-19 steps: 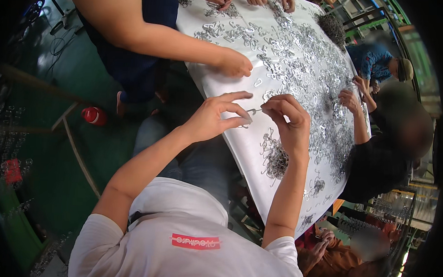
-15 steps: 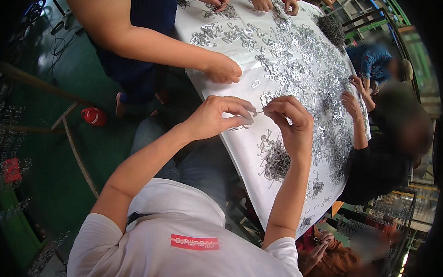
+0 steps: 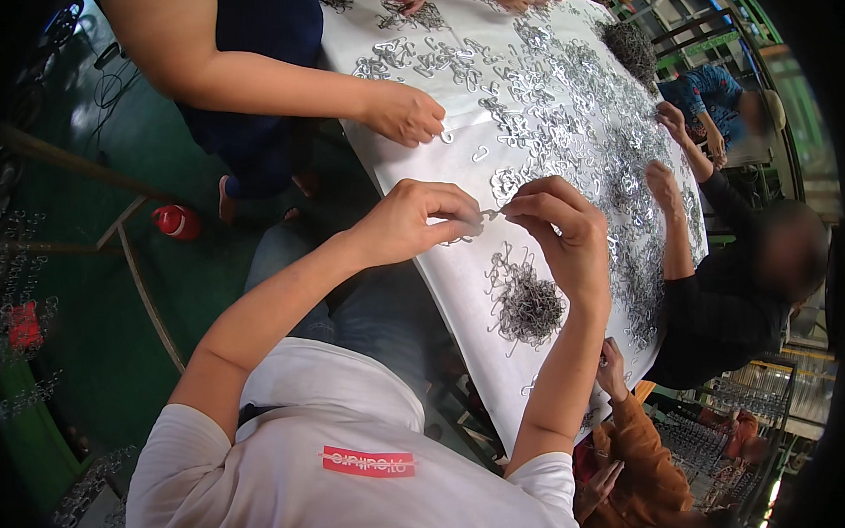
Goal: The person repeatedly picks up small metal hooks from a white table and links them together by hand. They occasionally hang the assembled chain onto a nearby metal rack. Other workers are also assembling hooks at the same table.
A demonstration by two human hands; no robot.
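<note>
White sheeting covered the broad bench (image 3: 454, 288) as it slanted across the workroom, flat silver metal loops (image 3: 548, 129) scattered thickly along it and a tangled heap of dark grey wire hooks (image 3: 530, 310) sitting near its close edge. And there, in front of that heap, was the action: a thin, bent grey metal piece (image 3: 488, 215), held up between two bare hands near the bench's edge!

Light, surely, and stiff by the look of it; nothing fragile, though smooth metal that small could well slip or turn, so its two ends looked the places to pinch. Left hand (image 3: 410, 224): the grip drawn nearly together, thumb below, fingers above, closed about the near end. Right hand (image 3: 574, 237): thumb and forefinger pinched tight on the other end, the remaining fingers curled. Whether that was one piece or two hooked together, the fingertips hid too much to say.

What a pose! The left forearm (image 3: 272, 301) reached up and inward, wrist almost straight; the right forearm (image 3: 568, 371) rose steeply past the heap, its wrist bent so the fingertips pointed left, facing their partners.
</note>
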